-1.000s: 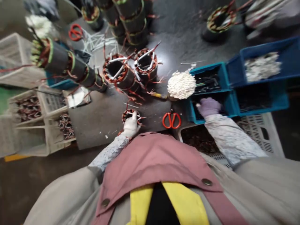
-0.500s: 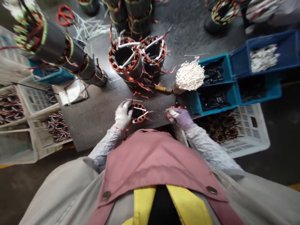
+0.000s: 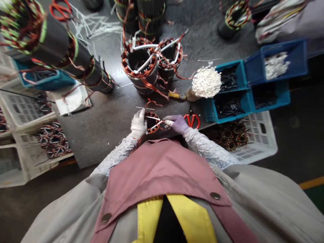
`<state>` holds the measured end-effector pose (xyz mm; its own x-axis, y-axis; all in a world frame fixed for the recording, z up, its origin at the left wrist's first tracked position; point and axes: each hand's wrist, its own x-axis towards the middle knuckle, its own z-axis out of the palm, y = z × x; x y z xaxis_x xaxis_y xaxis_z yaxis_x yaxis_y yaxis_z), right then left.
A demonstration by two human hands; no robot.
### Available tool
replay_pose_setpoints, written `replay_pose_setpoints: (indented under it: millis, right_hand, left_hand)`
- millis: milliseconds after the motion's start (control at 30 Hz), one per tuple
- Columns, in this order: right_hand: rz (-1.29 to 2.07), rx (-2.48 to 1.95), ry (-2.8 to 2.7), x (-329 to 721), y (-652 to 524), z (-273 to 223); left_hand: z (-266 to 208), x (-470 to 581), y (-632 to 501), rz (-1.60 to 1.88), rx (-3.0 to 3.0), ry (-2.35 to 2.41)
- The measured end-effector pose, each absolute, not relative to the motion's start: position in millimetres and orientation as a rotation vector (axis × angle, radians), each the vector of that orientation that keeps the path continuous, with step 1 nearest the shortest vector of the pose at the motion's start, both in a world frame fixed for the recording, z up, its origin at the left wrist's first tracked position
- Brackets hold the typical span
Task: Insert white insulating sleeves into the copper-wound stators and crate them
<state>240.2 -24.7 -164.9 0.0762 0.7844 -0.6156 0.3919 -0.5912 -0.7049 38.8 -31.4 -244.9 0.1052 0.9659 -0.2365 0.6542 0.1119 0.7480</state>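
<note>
A motor stator (image 3: 155,131) wound with copper wire stands on the table in front of my apron, white sleeves across its open top. My left hand (image 3: 138,124), in a white glove, curls around its left side and holds it. My right hand (image 3: 176,123), in a purple and white glove, pinches copper wire at the stator's right rim; the fingertips partly hide the wire. Just right of that hand lie red-handled scissors (image 3: 192,120). Loose copper leads (image 3: 153,102) and a thin white stick (image 3: 145,108) are just beyond the stator.
Two larger wound stators (image 3: 139,64) stand ahead, near a yellow-handled tool (image 3: 176,96) and a bundle of white sleeves (image 3: 206,82). Blue bins (image 3: 234,104) line the right. Stacked stators (image 3: 57,44) lean at left, by crates (image 3: 25,111). Another person's sleeve (image 3: 288,23) shows top right.
My right hand has left the red-handled scissors on the table and moved left to the stator, where it now pinches wire. My left hand stays on the stator. The view has shifted slightly.
</note>
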Motion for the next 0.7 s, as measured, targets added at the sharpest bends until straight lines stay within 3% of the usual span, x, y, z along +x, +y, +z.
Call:
replay_pose_setpoints:
  millis: [367, 567, 700]
  right_hand:
    - [1.212, -2.105, -2.212, 236.3, -30.3, -161.9]
    - [0.686, -1.951, -2.572, 225.7, -5.6, -141.8]
    - [0.669, -1.791, -2.855, 191.9, 1.7, -144.4]
  left_hand:
    - [-251.4, 42.1, -37.0, 0.578, 1.544, 1.645]
    - [-228.2, 31.3, -26.0, 0.369, 1.801, 1.67]
    - [-211.0, 13.1, -2.9, 0.484, 1.752, 1.599]
